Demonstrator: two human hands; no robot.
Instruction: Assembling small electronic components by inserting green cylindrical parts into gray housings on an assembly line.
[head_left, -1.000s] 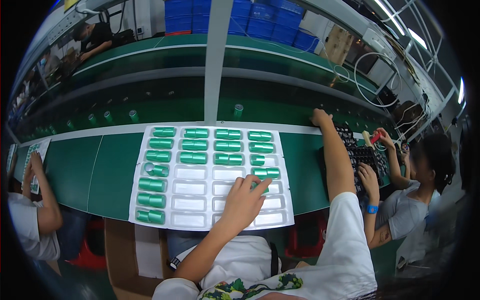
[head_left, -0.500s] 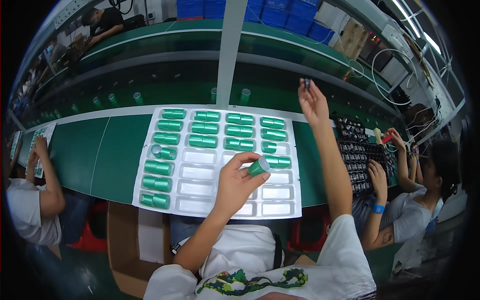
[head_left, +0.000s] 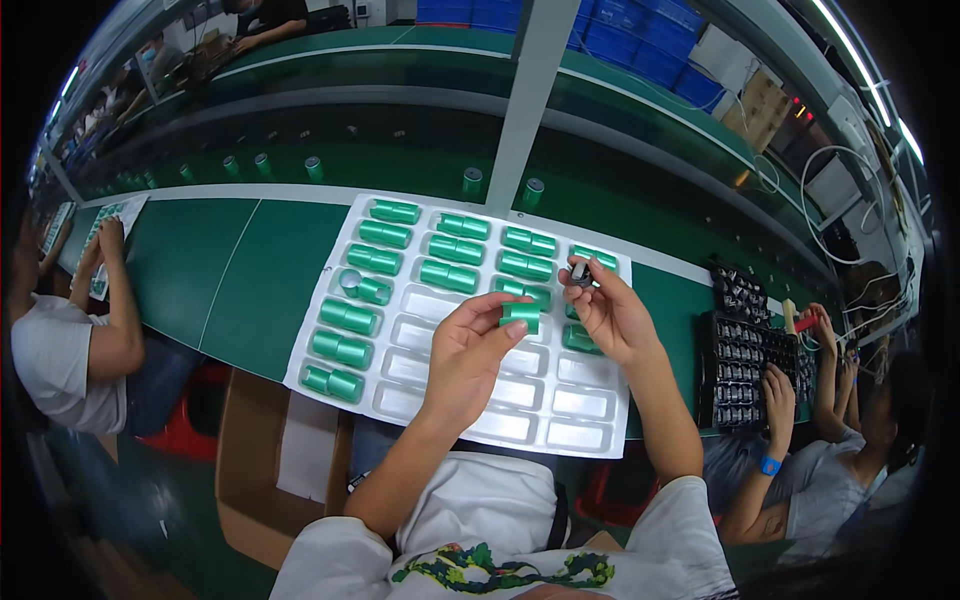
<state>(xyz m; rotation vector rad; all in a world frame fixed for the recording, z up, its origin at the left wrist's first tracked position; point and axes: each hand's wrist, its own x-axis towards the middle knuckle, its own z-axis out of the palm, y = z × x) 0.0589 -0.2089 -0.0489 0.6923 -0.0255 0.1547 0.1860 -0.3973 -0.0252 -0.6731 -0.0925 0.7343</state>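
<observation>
My left hand [head_left: 465, 355] pinches a short green cylinder [head_left: 520, 318] between thumb and fingers above the white tray [head_left: 578, 403]. The cylinder lies roughly sideways, its green wall toward me. To its right, my right hand [head_left: 618, 315] is raised over the tray, thumb and fingertips closed on a small dark part with a silvery face [head_left: 580, 273]. The two held pieces are near each other but apart. Green cylinders [head_left: 373, 260] fill the tray's left column and upper rows, mostly lying in end-to-end pairs. One cylinder [head_left: 350, 281] in the left column is tipped, end up. My hands hide some right-hand compartments.
Beyond the tray, several green cylinders [head_left: 472, 181] stand on the dark conveyor, behind a grey post [head_left: 535, 100]. At right, a black tray [head_left: 733, 380] holds many small dark parts, with a co-worker's hands [head_left: 778, 400] by it. Another person [head_left: 85, 330] works at left.
My right hand has come down from above the conveyor toward my left hand, carrying the small dark part. The green cylinder has turned from end-up to sideways. The whole view has shifted.
</observation>
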